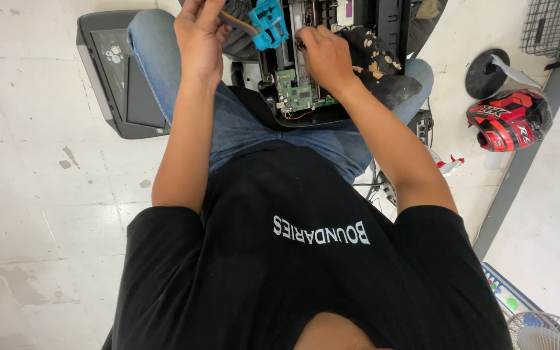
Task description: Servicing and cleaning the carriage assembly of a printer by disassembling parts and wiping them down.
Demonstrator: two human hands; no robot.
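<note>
Black T-shirt fabric is filling the bottom of the view, and beyond it both forearms are reaching to an opened printer (332,78) that is resting across the person's jean-clad lap. Its covers are off, so a green circuit board (296,94) and thin red wires are lying exposed. The left hand (199,35) is curling its fingers around a bundle of coloured wires running to a blue plastic part (268,23). The right hand (322,55) is pressing down inside the chassis, fingers bunched together; whether they are pinching something I cannot tell. The printer looks bulky but light, rigid in its frame and delicate at the board and wires, so it is probably best gripped by its black outer shell. A grey scanner lid (115,71) is lying on the floor, and a red helmet (510,120) is sitting well apart.
</note>
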